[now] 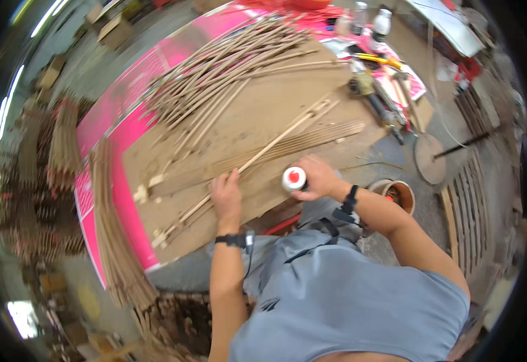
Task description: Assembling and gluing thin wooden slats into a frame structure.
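My left hand [226, 196] is closed around a long thin wooden stick [269, 145], which slants over the brown board [311, 78] on the worktable. My right hand [319, 176] grips a bottle [294, 178] near the board's front edge. Seen from above, the bottle shows a white top with a red middle; the rest of it is hidden. Just beyond both hands lies a flat row of sticks [311, 142], side by side. Small pale blocks [141, 193] sit at the left of the board.
A loose heap of sticks [233, 57] covers the far left of the table, and a bundle [115, 223] hangs over its left edge. An angle grinder [369, 90] and other tools lie at the far right. A bucket [403, 196] stands beside my right forearm.
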A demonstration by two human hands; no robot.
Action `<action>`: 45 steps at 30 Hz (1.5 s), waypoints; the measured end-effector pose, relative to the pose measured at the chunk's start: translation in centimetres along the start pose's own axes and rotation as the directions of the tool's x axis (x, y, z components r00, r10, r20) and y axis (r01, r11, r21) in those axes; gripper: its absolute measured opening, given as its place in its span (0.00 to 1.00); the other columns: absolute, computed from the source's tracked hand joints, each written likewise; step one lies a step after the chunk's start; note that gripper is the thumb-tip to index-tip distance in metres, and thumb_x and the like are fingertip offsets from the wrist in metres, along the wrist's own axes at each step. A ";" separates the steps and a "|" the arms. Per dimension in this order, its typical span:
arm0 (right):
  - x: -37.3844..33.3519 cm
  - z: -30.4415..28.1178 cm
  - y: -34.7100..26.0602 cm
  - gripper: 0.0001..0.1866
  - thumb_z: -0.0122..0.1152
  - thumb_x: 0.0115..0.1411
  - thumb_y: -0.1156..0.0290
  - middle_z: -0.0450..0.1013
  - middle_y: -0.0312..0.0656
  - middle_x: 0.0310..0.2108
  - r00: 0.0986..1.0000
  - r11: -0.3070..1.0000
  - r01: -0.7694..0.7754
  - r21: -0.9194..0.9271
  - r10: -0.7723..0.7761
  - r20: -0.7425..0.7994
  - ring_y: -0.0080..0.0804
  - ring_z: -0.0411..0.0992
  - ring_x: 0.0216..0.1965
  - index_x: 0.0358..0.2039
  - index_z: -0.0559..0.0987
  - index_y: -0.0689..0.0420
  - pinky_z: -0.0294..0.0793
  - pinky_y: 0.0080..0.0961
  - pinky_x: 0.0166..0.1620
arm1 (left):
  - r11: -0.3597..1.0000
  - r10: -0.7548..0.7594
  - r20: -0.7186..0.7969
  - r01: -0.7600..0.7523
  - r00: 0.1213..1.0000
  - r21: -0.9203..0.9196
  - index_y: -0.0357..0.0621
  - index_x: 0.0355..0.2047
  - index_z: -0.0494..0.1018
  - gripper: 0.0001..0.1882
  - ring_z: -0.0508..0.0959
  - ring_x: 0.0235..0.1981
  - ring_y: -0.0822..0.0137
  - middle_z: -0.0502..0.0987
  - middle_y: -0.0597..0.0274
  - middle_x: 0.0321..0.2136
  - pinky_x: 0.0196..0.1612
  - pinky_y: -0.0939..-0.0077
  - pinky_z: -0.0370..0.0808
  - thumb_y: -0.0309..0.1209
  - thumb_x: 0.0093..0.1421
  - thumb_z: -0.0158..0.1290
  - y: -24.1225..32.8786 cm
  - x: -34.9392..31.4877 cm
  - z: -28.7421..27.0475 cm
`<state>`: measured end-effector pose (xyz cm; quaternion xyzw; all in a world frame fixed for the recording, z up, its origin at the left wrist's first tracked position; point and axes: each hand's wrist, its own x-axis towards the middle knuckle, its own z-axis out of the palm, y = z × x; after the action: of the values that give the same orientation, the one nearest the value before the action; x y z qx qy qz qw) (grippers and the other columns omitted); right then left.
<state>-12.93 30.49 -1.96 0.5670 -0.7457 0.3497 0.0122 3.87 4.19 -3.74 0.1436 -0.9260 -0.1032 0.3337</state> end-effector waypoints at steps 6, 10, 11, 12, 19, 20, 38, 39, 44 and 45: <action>0.5 0.5 -1.1 0.38 0.74 0.50 0.51 0.73 0.52 0.48 0.999 0.977 0.020 0.210 -0.014 -0.031 0.54 0.71 0.50 0.56 0.71 0.60 0.71 0.45 0.55 | 0.992 0.041 -0.039 -0.036 0.998 0.121 0.52 0.41 0.84 0.08 0.76 0.37 0.53 0.77 0.60 0.32 0.41 0.56 0.72 0.31 0.61 0.62 -2.5 -1.9 0.1; -2.1 -1.8 -2.5 0.35 0.72 0.54 0.50 0.75 0.49 0.48 0.966 0.983 -0.026 0.180 0.072 -0.248 0.49 0.74 0.48 0.53 0.72 0.61 0.73 0.41 0.54 | 0.995 0.025 0.001 -0.025 1.000 0.095 0.51 0.45 0.84 0.11 0.75 0.39 0.54 0.78 0.60 0.35 0.46 0.55 0.71 0.30 0.63 0.60 -1.9 -1.5 0.1; -2.9 -2.0 -2.6 0.35 0.72 0.54 0.50 0.75 0.49 0.48 0.961 0.984 -0.038 0.177 0.084 -0.264 0.49 0.74 0.48 0.53 0.72 0.61 0.73 0.41 0.54 | 0.996 0.020 -0.013 -0.019 1.000 0.086 0.51 0.45 0.84 0.11 0.75 0.39 0.54 0.78 0.60 0.35 0.46 0.55 0.71 0.30 0.63 0.60 -1.9 -1.3 0.2; -3.8 -2.2 -2.8 0.29 0.70 0.57 0.51 0.76 0.44 0.44 0.941 0.836 -0.267 0.479 0.333 -0.057 0.43 0.75 0.46 0.50 0.74 0.61 0.75 0.36 0.50 | 0.997 0.012 -0.027 -0.010 1.000 0.078 0.51 0.45 0.84 0.11 0.75 0.39 0.55 0.78 0.61 0.35 0.46 0.56 0.70 0.31 0.63 0.60 -1.6 -1.1 0.1; -4.1 0.9 -1.2 0.42 0.44 0.67 0.30 0.80 0.40 0.35 0.565 -0.499 -0.656 0.566 0.173 0.807 0.29 0.80 0.33 0.44 0.80 0.63 0.79 0.23 0.34 | 0.995 0.018 -0.032 -0.014 0.999 0.099 0.52 0.44 0.84 0.10 0.75 0.38 0.54 0.77 0.62 0.35 0.44 0.54 0.70 0.31 0.63 0.61 -1.8 -0.9 0.1; -3.5 0.8 -1.8 0.44 0.44 0.66 0.28 0.80 0.42 0.36 0.564 -0.622 -0.608 0.494 0.101 0.820 0.31 0.80 0.35 0.45 0.79 0.64 0.80 0.25 0.37 | 0.996 0.003 -0.019 -0.001 1.000 0.093 0.52 0.44 0.84 0.10 0.75 0.38 0.54 0.77 0.62 0.35 0.44 0.54 0.70 0.30 0.63 0.61 -1.9 -1.0 0.1; 0.5 -4.5 0.2 0.20 0.63 0.67 0.59 0.80 0.40 0.48 0.583 -0.419 -0.078 0.905 0.717 0.382 0.29 0.80 0.43 0.54 0.75 0.56 0.83 0.29 0.43 | 0.998 -0.026 -0.037 0.028 0.999 0.061 0.51 0.44 0.84 0.09 0.74 0.36 0.53 0.77 0.61 0.33 0.42 0.56 0.70 0.32 0.63 0.61 -1.0 -1.0 0.0; 0.1 -5.6 1.9 0.20 0.66 0.65 0.62 0.80 0.40 0.47 0.606 -0.167 -0.045 0.985 0.779 0.160 0.31 0.80 0.45 0.53 0.76 0.57 0.83 0.31 0.44 | 0.998 -0.012 -0.034 0.014 0.999 0.059 0.51 0.44 0.84 0.09 0.74 0.36 0.53 0.77 0.61 0.33 0.42 0.56 0.69 0.31 0.63 0.61 -0.9 -0.9 0.0; -0.2 -9.8 5.9 0.28 0.74 0.59 0.66 0.79 0.42 0.47 0.529 0.305 -0.090 0.948 0.821 -0.214 0.30 0.78 0.49 0.56 0.74 0.61 0.80 0.30 0.49 | 0.998 0.011 -0.053 -0.008 0.999 0.062 0.52 0.45 0.84 0.10 0.74 0.36 0.53 0.77 0.61 0.33 0.41 0.55 0.69 0.31 0.63 0.61 -1.4 -0.9 -0.1; -0.1 -10.1 6.0 0.30 0.76 0.57 0.67 0.78 0.41 0.48 0.519 0.389 -0.079 0.918 0.802 -0.295 0.30 0.77 0.50 0.56 0.73 0.61 0.79 0.30 0.51 | 0.998 0.017 -0.048 -0.014 0.999 0.067 0.52 0.45 0.84 0.10 0.74 0.36 0.53 0.77 0.61 0.33 0.41 0.55 0.69 0.31 0.63 0.61 -1.5 -0.9 -0.1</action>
<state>-21.86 36.64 2.57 0.0647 -0.5518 0.8285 -0.0695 4.90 3.07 -4.67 0.1499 -0.9216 -0.0662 0.3520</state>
